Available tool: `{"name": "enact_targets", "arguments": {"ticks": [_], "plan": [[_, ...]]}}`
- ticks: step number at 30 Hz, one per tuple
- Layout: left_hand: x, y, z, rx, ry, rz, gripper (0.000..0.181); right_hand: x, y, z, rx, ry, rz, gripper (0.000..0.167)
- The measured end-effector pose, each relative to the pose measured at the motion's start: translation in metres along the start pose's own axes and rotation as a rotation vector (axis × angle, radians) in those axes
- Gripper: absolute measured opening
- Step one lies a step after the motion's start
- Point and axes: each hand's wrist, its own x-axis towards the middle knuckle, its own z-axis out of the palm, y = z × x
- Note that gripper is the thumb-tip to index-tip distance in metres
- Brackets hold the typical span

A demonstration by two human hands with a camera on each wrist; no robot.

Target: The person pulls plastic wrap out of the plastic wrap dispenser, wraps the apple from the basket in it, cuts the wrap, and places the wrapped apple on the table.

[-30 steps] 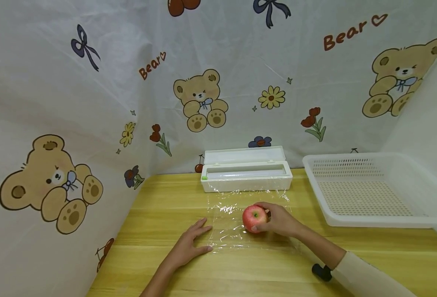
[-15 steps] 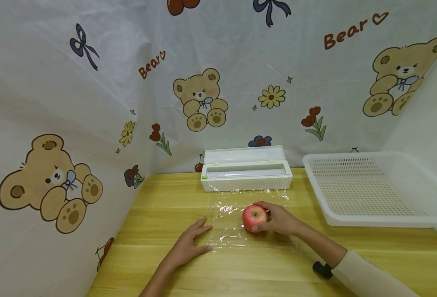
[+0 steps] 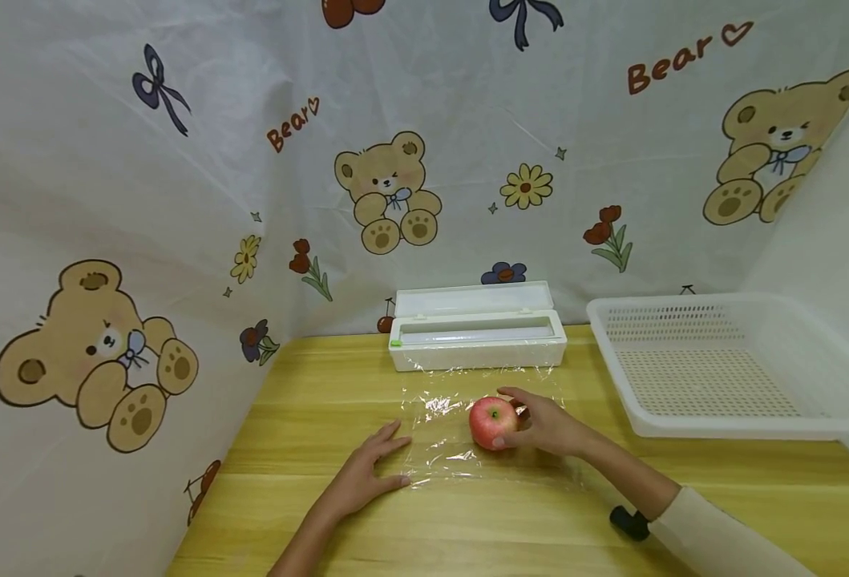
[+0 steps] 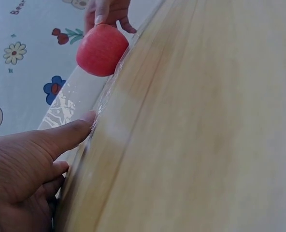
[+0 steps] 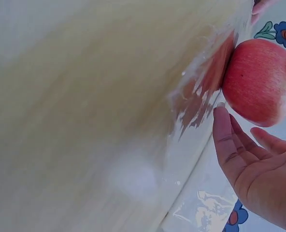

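A red apple (image 3: 493, 423) rests on a sheet of clear film (image 3: 438, 461) spread over the wooden table. My right hand (image 3: 550, 425) is around the apple's right side, thumb in front and forefinger behind; in the left wrist view the thumb touches the apple (image 4: 102, 50). Other fingers of the right hand (image 5: 264, 171) extend beside the apple (image 5: 259, 82) in the right wrist view, with a gap visible. My left hand (image 3: 359, 477) lies with spread fingers at the film's left edge, thumb tip at its front corner. The left wrist view shows this hand (image 4: 27, 169) too.
Behind the film stands a white box (image 3: 478, 357) with its lid raised, a roll inside; the film extends from its front. A white perforated basket (image 3: 741, 427) sits on the right. A black object (image 3: 629, 523) lies by the right sleeve. Patterned cloth (image 3: 453, 96) hangs behind.
My right thumb and forefinger have shifted slightly rightward relative to the apple. The left hand keeps its place, and the head view has moved a little.
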Motion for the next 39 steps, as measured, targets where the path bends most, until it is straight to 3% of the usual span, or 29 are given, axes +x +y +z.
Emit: {"name": "enact_targets", "arguments": {"ticks": [8,15,22,28,32,39], "plan": [[0.000,0.002,-0.002,-0.015,-0.007,0.000,0.068,-0.017,-0.006,-0.012,-0.056,0.065,-0.016,0.086],[0.000,0.003,-0.001,-0.027,-0.014,-0.001,0.070,-0.042,-0.007,-0.025,-0.067,0.118,-0.039,0.071],[-0.001,0.011,-0.005,-0.013,0.017,-0.002,0.069,-0.067,0.000,-0.035,-0.047,0.081,-0.051,0.049],[-0.002,0.021,-0.009,0.049,0.057,-0.003,0.065,-0.083,0.008,-0.040,-0.058,0.038,-0.062,0.044],[-0.001,0.025,-0.011,0.069,0.032,0.038,0.063,-0.090,0.013,-0.040,-0.084,0.024,-0.085,0.043],[0.001,0.032,-0.014,0.099,-0.085,0.195,0.059,-0.093,0.020,-0.038,-0.106,-0.022,-0.081,0.045]]}}
